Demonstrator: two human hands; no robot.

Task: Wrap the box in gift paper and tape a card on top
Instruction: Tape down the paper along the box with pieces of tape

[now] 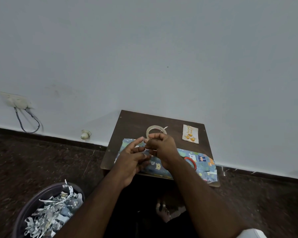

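Blue gift paper (199, 162) with cartoon animals lies across the front of a small dark table (132, 121); no box shows, and I cannot tell if one is under it. My right hand (162, 148) hovers over the paper, fingers curled, tips pinching what looks like a small clear strip of tape. My left hand (132, 160) faces it with its index finger straight, touching those fingertips. The tape roll (156, 131) lies flat behind the hands, a loose end sticking out. A cream card (190, 133) with orange pictures lies at the back right.
A red scissor handle (190, 161) peeks out on the paper beside my right forearm. A round bin (46, 212) full of paper scraps stands on the dark floor at lower left. The table stands against a pale wall with a socket (15, 100) and cables.
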